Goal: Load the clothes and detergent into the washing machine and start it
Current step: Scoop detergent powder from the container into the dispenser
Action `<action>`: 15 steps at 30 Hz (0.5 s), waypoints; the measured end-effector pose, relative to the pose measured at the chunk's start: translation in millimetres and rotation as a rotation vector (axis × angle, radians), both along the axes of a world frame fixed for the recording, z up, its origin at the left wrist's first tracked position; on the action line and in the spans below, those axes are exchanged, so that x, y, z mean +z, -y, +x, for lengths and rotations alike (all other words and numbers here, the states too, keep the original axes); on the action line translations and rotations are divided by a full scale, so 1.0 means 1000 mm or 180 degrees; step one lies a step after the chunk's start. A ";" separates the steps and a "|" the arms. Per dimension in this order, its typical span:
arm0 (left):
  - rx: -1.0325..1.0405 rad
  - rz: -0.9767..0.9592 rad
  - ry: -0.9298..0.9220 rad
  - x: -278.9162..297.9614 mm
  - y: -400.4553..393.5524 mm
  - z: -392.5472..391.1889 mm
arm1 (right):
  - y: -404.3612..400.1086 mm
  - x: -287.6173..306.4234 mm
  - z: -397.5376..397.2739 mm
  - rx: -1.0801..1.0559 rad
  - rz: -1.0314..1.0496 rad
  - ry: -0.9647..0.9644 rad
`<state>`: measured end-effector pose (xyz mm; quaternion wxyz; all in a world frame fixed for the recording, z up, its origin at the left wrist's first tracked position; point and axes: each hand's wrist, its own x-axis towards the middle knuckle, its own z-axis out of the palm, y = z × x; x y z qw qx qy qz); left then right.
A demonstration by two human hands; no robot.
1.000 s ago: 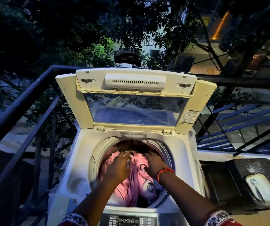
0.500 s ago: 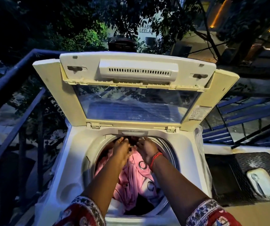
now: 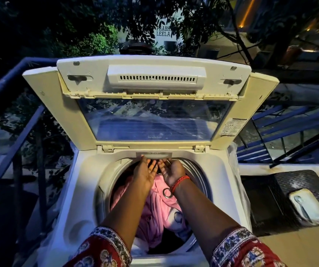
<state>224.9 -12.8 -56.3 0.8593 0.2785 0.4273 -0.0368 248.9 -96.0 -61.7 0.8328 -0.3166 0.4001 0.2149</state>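
Pink clothes lie heaped in the drum of the washing machine, below both forearms that reach over them. Left hand and right hand are side by side at the drum's far rim, fingers straight and relaxed, holding nothing; their fingertips sit just under a small grey tab whose lettering is too small to read. A red thread circles the right wrist. Behind, the lid stands upright with an unreadable sticker. Farther off, a wall sign reads "PRABH… LEELA".
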 end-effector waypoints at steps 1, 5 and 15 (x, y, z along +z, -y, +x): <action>-0.0010 0.0002 0.0028 0.001 0.000 -0.002 | 0.001 -0.001 -0.002 -0.0019 0.0051 -0.0018; -0.0232 0.0136 -0.0007 0.003 0.002 -0.009 | 0.004 -0.003 -0.009 -0.0042 0.0222 0.0107; -0.0364 0.0303 -0.0346 -0.003 0.000 -0.004 | -0.003 -0.004 0.000 0.0311 -0.0299 0.0181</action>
